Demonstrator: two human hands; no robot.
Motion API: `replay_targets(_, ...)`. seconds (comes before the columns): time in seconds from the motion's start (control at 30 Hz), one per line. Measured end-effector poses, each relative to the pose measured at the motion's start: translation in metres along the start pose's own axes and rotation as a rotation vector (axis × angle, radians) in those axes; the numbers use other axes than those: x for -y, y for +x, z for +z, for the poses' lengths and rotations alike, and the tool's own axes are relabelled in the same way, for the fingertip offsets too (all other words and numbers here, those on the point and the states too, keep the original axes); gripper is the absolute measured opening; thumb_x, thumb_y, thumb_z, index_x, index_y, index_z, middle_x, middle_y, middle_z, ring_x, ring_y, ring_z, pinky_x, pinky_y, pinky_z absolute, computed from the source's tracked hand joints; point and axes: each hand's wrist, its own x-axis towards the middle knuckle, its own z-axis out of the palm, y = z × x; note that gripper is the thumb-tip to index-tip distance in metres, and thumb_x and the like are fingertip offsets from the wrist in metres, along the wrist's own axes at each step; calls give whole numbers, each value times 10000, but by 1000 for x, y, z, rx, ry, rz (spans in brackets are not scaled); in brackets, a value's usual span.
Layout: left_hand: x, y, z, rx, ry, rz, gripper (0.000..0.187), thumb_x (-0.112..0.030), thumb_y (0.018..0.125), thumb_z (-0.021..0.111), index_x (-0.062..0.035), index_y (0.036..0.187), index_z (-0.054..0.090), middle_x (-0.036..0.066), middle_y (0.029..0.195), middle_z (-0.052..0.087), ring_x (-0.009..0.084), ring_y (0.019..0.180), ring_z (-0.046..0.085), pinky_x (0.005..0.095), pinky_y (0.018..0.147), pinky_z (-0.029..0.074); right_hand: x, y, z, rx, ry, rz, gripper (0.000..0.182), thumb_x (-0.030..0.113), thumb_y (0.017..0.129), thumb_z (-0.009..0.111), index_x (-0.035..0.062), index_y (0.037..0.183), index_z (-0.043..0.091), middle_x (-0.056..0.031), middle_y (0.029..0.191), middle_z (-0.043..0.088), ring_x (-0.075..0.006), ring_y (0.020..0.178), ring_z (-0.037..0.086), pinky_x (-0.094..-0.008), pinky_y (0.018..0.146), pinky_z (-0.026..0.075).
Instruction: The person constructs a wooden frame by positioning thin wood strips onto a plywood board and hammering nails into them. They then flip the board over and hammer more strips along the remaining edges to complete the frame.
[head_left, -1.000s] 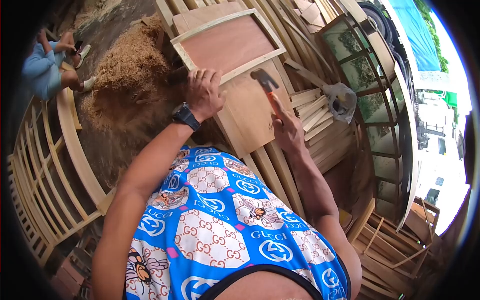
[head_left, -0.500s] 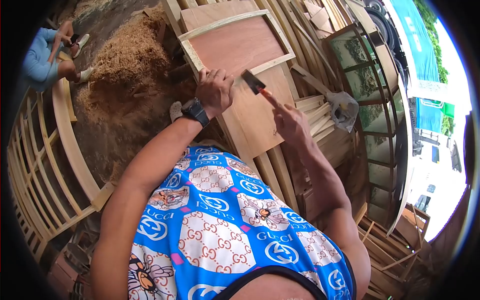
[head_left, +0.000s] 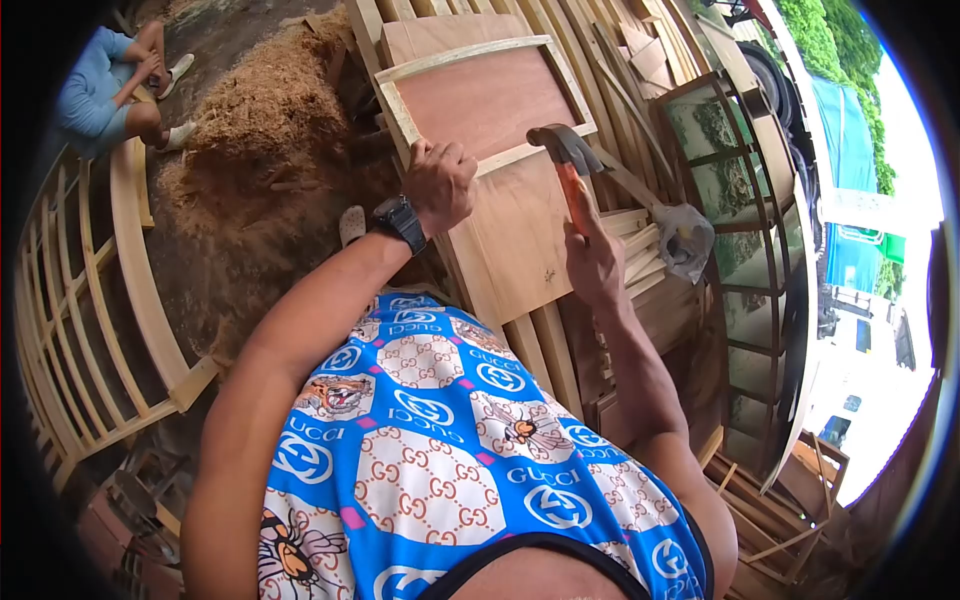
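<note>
My right hand [head_left: 594, 255] is wrapped round the orange handle of a claw hammer [head_left: 568, 147], raised beside the near right part of a wooden frame. The frame [head_left: 508, 161] has pale wood strips around a reddish plywood panel [head_left: 478, 95]. At its near left corner, my left hand [head_left: 441, 187] is closed, with the fingers curled in. Whatever those fingers hold, if anything, is hidden. A dark watch [head_left: 400, 222] is on the left wrist. Under the frame lies a bare plywood sheet [head_left: 510, 245].
Long timber pieces [head_left: 540, 350] lie beneath and beside the sheet. A clear plastic bag [head_left: 686, 243] hangs at the right, near a dark framed glass panel [head_left: 745, 230]. Wood shavings [head_left: 265, 125] cover the ground at left, near a seated person [head_left: 100, 95] and a slatted wooden frame [head_left: 95, 310].
The hammer has swung up and to the right in my right hand, its head turning. My left hand stays at the frame's corner. The view has shifted slightly.
</note>
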Motion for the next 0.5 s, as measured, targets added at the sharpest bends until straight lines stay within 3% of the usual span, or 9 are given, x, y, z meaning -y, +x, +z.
replay_targets(0.1, 0, -3, -2, 0, 9, 16, 92, -193, 829, 690, -114, 874, 679, 82, 868, 616, 278, 908, 633, 457, 894, 401, -2, 0, 18, 1, 30, -122, 761, -19, 876, 501, 200, 1603, 453, -206, 821, 618, -355, 683, 625, -441, 682, 525)
replay_targets(0.13, 1, -1, -3, -18, 26, 32, 94, -192, 826, 699, -114, 877, 684, 83, 870, 618, 281, 907, 635, 458, 893, 402, -2, 1, 15, 165, -5, 57, 771, -6, 877, 512, 253, 1601, 458, -225, 806, 621, -372, 701, 647, -448, 701, 535)
replay_targets(0.17, 2, 0, -3, -20, 30, 46, 94, -192, 826, 699, -114, 877, 684, 83, 870, 618, 281, 907, 635, 458, 893, 402, 3, 4, 9, 150, -2, 56, 771, -6, 877, 512, 253, 1601, 458, -225, 806, 621, -372, 701, 647, -448, 701, 535)
replay_targets(0.23, 9, -1, -6, 77, -14, 19, 101, -200, 839, 699, -113, 889, 696, 81, 879, 625, 276, 917, 640, 466, 898, 402, 6, 11, -3, 263, -104, 363, 643, 23, 945, 605, 200, 1558, 524, -280, 1156, 719, -342, 849, 736, -366, 783, 558)
replay_targets(0.27, 17, 1, -11, 136, -9, 28, 117, -206, 854, 697, -102, 908, 707, 99, 901, 639, 284, 928, 642, 471, 928, 404, -1, 2, -2, 257, -102, 370, 643, 23, 945, 605, 200, 1558, 524, -280, 1156, 719, -342, 849, 736, -366, 783, 558)
replay_targets(0.33, 42, 11, -30, 181, 82, -1, 134, -209, 859, 702, -98, 931, 720, 106, 908, 643, 289, 953, 640, 473, 944, 405, -26, -9, 4, 21, -48, 141, 613, 65, 953, 620, 223, 1541, 552, -257, 978, 739, -340, 807, 731, -386, 774, 558)
replay_targets(0.43, 62, 27, -54, 262, 271, -123, 206, -212, 867, 726, -90, 1032, 752, 123, 969, 663, 301, 1026, 630, 484, 1009, 405, -23, -17, -1, -31, -48, 253, 618, 69, 951, 633, 229, 1543, 550, -239, 881, 725, -340, 792, 728, -386, 772, 560)
replay_targets(0.5, 56, 38, -52, 259, 235, -107, 285, -245, 875, 736, -96, 1117, 759, 125, 1042, 679, 308, 1057, 623, 499, 1037, 396, -19, -13, -1, -2, -97, 327, 624, 71, 946, 640, 230, 1543, 550, -244, 873, 720, -358, 796, 731, -393, 766, 557)
